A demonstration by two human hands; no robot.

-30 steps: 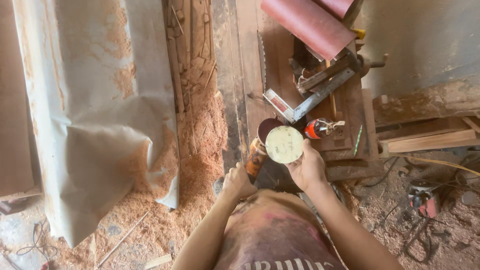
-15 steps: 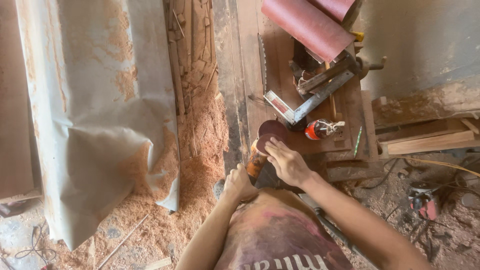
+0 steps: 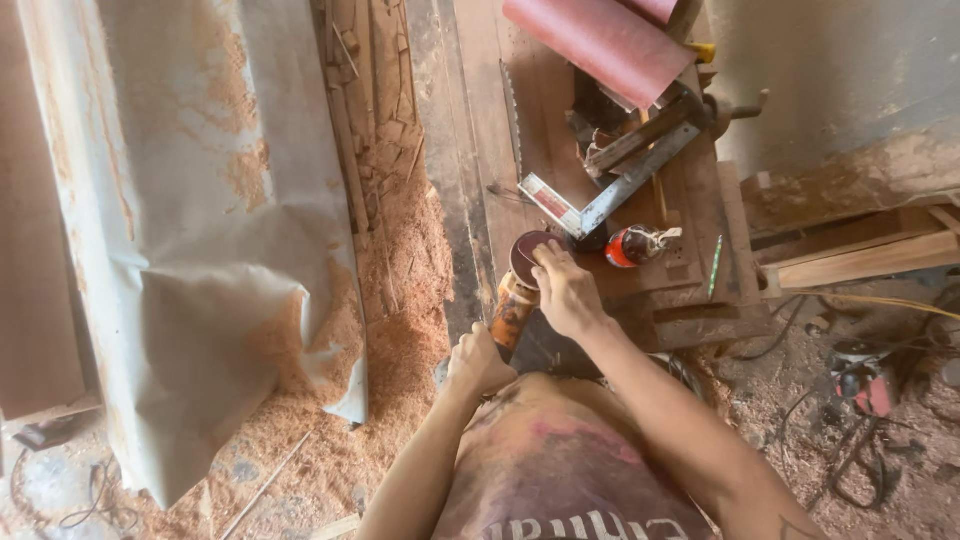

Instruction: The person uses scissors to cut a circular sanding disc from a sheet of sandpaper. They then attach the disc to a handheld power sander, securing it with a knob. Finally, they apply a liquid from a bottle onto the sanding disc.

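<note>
Left hand (image 3: 478, 362) closed round the tail of the orange grinder (image 3: 513, 310), low centre. Grinder's long axis runs from that hand toward 1 o'clock, ending in the dark red disc (image 3: 530, 256). Right hand (image 3: 566, 292) lies flat on the disc, fingers pressing its face, so it is the nearer hand. Steel square (image 3: 610, 190) at 1 o'clock of the disc, red roll (image 3: 600, 40) beyond.
</note>
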